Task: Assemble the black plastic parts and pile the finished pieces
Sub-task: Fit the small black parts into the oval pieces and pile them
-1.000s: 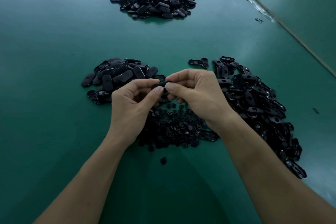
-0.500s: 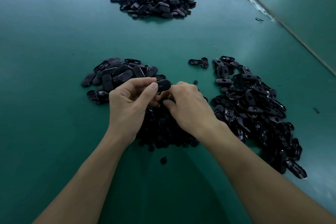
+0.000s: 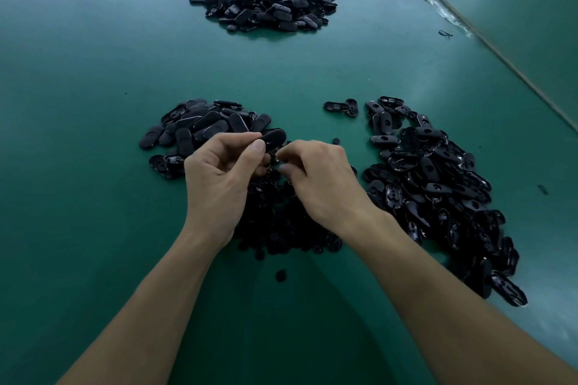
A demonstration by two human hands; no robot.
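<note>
Glossy black plastic parts (image 3: 438, 184) on plain teal-green table (image 3: 93, 103)

- The surface (image 3: 93, 134) is a green sheet, smooth and even. It has a soft sheen where light falls on its far part and looks duller nearer the person.
- The far pile (image 3: 266, 0) is black plastic, mostly satin, with small glints on the edges.
- The left pile of oval covers (image 3: 200, 128) is black plastic with smooth outer faces, matt to satin.
- The oval cover (image 3: 275, 137) pinched in the left hand (image 3: 219, 175) has the same smooth, dull-satin finish.
- The right pile of open shells (image 3: 438, 184) is glossy black plastic, and the hollow insides catch sharp white highlights.
- The heap of small round parts (image 3: 281, 222) is black and mostly matt.
- The clear tape (image 3: 438, 6) along the seam is shiny and crinkled.
</note>
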